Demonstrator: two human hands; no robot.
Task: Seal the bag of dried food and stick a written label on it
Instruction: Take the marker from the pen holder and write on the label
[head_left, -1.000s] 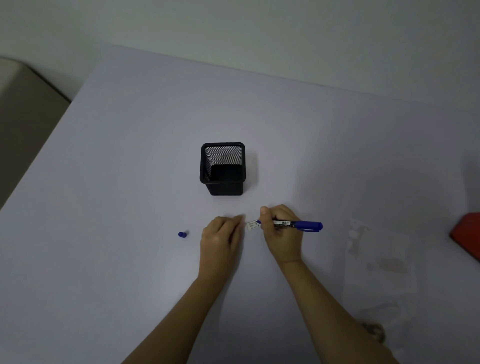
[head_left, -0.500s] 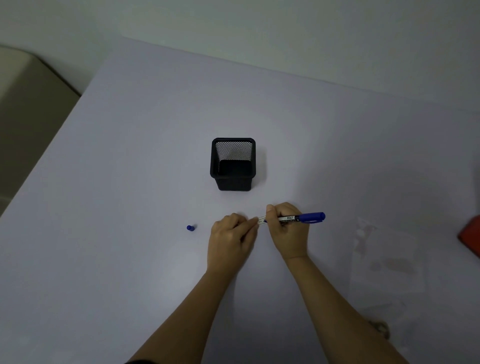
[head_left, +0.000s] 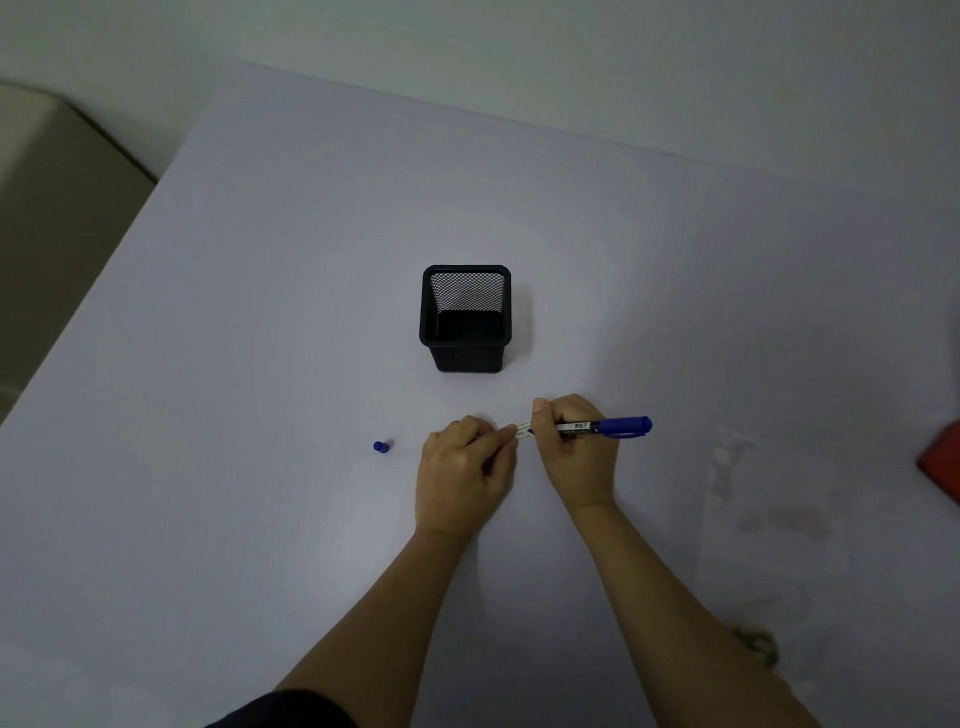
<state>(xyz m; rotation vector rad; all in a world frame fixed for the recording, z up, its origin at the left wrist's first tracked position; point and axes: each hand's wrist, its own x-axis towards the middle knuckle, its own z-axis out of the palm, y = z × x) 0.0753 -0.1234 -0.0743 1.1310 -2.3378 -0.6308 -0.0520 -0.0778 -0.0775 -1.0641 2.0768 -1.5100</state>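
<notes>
1. My left hand (head_left: 462, 478) is on the table (head_left: 260, 364), fingers curled, with the tips holding the left end of the label (head_left: 522, 431).
2. Only a sliver of the label shows between my hands. The rest is under my fingers, and any writing is too small to read.
3. My right hand (head_left: 574, 452) grips the marker (head_left: 602, 427), thumb on top and fingers wrapped round the barrel.
4. The marker lies nearly level with its blue rear end pointing right. Its tip end is at the label, mostly hidden by my thumb, so I cannot tell if the tip is touching.
5. The barrel print is unreadable.
6. The cap (head_left: 381, 446) is blue and lies on the table left of my left hand, apart from it.
7. The holder (head_left: 466, 317) is black mesh and stands upright beyond my hands. I see nothing in it, but the bottom is dark.
8. The bag (head_left: 774, 499) is clear and lies flat on the table, right of my right hand and well apart.
9. Its outline is faint, with pale patches inside. I cannot tell whether it is sealed.
10. A brownish clump (head_left: 756, 644) sits near my right forearm. It is blurry, and I cannot tell if it is inside the bag.
11. A red thing (head_left: 940, 462) is cut off at the right edge, so I cannot say what it is.
12. A beige surface (head_left: 52, 208) lies left of the table, cut off.
13. A dark sleeve (head_left: 280, 709) shows at the bottom edge, cut off.
</notes>
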